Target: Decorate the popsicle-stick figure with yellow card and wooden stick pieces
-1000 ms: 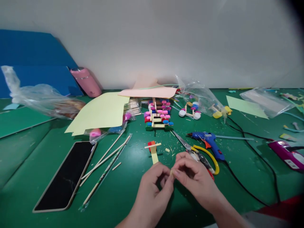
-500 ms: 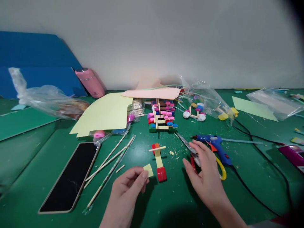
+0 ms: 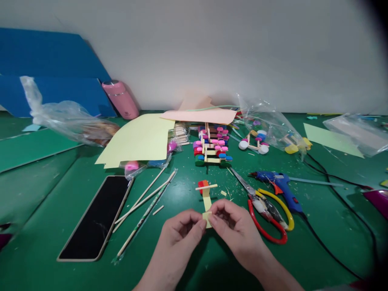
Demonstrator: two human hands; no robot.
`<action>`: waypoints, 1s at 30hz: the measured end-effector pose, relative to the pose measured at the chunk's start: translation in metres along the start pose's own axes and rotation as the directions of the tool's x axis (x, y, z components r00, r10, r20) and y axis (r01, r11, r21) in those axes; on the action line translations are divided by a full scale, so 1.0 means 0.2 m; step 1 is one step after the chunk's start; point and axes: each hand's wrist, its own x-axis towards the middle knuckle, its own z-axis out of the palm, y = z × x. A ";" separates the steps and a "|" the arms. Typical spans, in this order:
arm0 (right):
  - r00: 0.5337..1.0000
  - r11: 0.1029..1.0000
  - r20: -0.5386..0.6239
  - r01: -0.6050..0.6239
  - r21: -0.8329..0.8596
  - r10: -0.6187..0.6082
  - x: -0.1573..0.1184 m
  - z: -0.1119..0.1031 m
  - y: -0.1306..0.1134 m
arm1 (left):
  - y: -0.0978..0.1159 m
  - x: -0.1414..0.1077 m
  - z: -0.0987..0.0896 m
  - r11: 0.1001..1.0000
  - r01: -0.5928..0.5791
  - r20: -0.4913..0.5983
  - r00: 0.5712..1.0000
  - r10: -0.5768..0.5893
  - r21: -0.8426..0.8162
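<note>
left hand (image 3: 178, 238) + right hand (image 3: 238, 234) pinched tight on 1 yellow paper scrap (image 3: 207, 221) | uneven tug could crease it | bump might shift the crosswise stick (image 3: 213, 186)

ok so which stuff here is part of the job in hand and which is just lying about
Likely in the job:
yellow paper piece, held by the left hand and right hand
yellow strip with red cap, just beyond
scissors
glue gun

Seemingly lying about:
phone
pink bottle
plastic bag on the left
</note>
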 end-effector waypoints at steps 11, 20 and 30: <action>0.999 0.999 -0.054 0.003 -0.038 -0.005 0.00 0.01 0.01 | -0.05 0.04 0.02 0.987 0.072 0.007 0.997 -0.072 -0.144; 0.877 0.721 -0.364 -0.029 -0.692 -0.314 -0.14 -0.34 0.19 | -0.04 0.05 0.02 0.940 0.091 -0.069 0.990 -0.120 -0.328; 0.923 0.366 -0.377 -0.326 -0.872 -0.074 -0.18 -0.58 0.29 | -0.04 0.05 0.02 0.910 0.097 -0.127 0.979 -0.161 -0.404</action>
